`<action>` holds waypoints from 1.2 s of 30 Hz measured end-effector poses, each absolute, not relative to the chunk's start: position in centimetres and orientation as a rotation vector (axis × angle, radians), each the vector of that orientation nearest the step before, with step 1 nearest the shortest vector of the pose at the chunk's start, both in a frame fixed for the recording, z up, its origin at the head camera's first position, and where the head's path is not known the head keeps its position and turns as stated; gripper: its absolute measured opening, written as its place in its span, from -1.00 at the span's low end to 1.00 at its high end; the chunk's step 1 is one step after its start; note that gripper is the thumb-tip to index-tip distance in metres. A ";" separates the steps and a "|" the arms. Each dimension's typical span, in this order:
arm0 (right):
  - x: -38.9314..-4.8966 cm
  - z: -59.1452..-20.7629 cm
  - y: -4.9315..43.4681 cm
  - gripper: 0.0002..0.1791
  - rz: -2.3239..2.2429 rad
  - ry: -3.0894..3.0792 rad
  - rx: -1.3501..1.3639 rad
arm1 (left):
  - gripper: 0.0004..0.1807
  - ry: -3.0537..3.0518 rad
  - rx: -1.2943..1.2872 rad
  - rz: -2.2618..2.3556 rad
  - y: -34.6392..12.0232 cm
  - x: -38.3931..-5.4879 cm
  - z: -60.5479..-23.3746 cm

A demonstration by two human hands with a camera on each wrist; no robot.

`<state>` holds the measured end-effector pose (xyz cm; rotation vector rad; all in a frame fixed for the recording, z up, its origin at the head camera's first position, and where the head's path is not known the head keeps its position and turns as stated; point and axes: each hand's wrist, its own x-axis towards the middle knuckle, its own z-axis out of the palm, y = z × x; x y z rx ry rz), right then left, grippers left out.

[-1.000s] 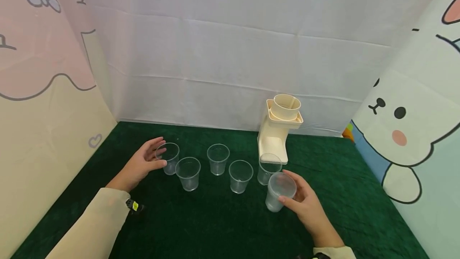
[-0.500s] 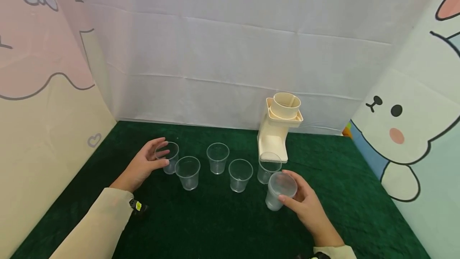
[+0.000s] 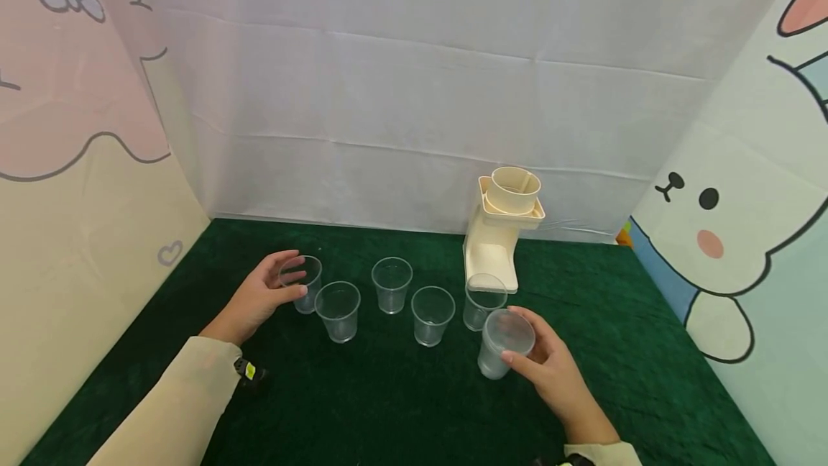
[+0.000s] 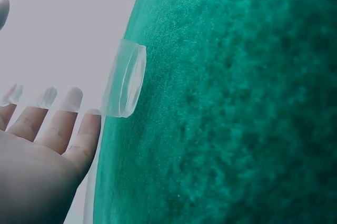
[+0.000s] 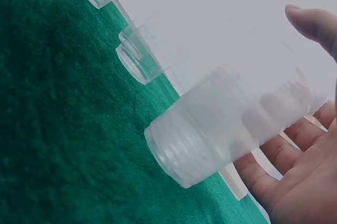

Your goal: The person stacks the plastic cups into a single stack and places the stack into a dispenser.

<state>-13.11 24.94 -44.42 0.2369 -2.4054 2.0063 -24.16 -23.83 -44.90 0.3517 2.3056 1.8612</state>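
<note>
Several clear plastic cups stand upright in a staggered row. My left hand (image 3: 254, 298) is spread around the leftmost cup (image 3: 313, 285); its thumb is in front, and its fingers show through the clear wall. In the left wrist view those fingers (image 4: 62, 129) are extended beside the cup (image 4: 125, 81). My right hand (image 3: 550, 358) holds a cloudy-looking stack of nested cups (image 3: 497, 352) at the row's right end, thumb in front and fingers behind. Several nested bases show on the stack (image 5: 181, 145) in the right wrist view. Part of each hand's fingers lies behind plastic.
Between the hands stand more cups, such as a near one (image 3: 339, 316), a far one (image 3: 392, 288) and another near one (image 3: 432, 318). A cup (image 3: 484, 308) is just behind the stack. A cream-coloured stand (image 3: 489, 257) with a round top is behind it on the green cloth (image 3: 388, 408).
My left hand has shifted slightly right and its thumb reaches further across the leftmost cup's front. My right hand and the cups keep their places; the head view has shifted a little.
</note>
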 end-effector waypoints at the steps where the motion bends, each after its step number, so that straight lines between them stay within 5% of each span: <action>1: -13.1 -44.4 24.9 -0.28 2.005 -2.406 0.236 | -0.13 2.313 0.346 1.853 -23.8 -24.2 -44.9; 19: -13.1 -44.3 25.0 -0.27 1.996 -2.429 0.223 | -0.16 2.473 0.370 1.720 -23.5 -24.2 -40.3; 36: -13.2 -44.2 24.9 -0.26 2.040 -2.442 0.153 | -0.27 2.239 0.630 1.781 -18.4 -25.2 -33.7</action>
